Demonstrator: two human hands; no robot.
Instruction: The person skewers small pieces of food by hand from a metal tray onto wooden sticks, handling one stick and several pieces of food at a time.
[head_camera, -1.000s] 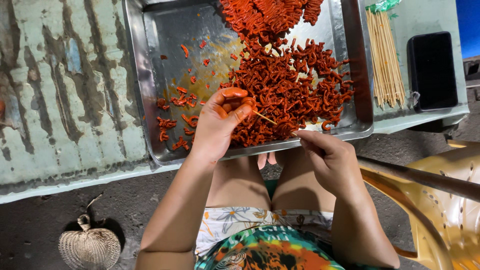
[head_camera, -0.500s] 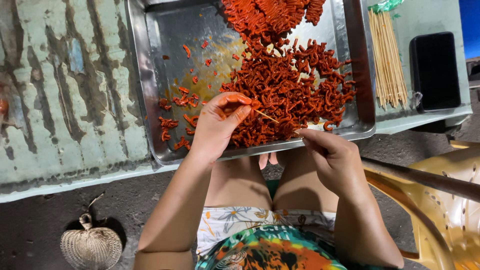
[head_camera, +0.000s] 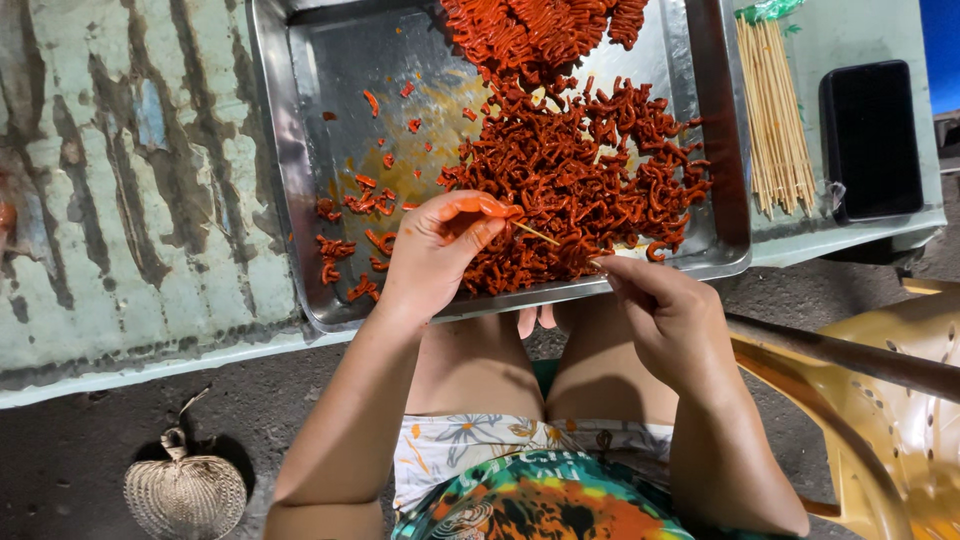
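Worn pale-green painted table (head_camera: 120, 200) over dark ground – woven hand fan (head_camera: 185, 495) below, black phone (head_camera: 872, 140) and bamboo skewers (head_camera: 775, 120) beside steel tray (head_camera: 300, 200). Left hand (head_camera: 435, 255) pinching red-coated strip (head_camera: 480, 207), right hand (head_camera: 665, 310) gripping thin skewer (head_camera: 535, 234) – both over red pile (head_camera: 580, 180).

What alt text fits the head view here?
Seen from above, a seated person's left hand pinches a red marinated strip onto a thin skewer held by the right hand, over a metal tray heaped with red strips.

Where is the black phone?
In the head view, the phone lies at the far right on the table, just right of the skewers beside the tray.
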